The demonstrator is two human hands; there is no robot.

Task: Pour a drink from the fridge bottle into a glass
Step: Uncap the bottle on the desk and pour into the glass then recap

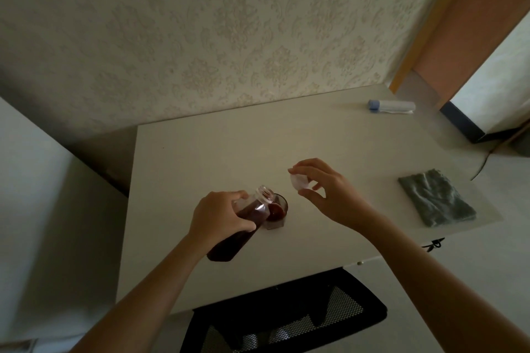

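Note:
My left hand grips a clear plastic bottle of dark red drink around its upper body. The bottle is tilted, its open neck over the rim of a small glass that stands on the white table. The glass holds dark red liquid. My right hand hovers to the right of the glass, above the table, with the white bottle cap pinched between thumb and fingers.
A folded grey-green cloth lies near the table's right edge. A white tube with a blue cap lies at the far right corner. A black mesh chair stands at the table's near edge. A patterned wall runs behind.

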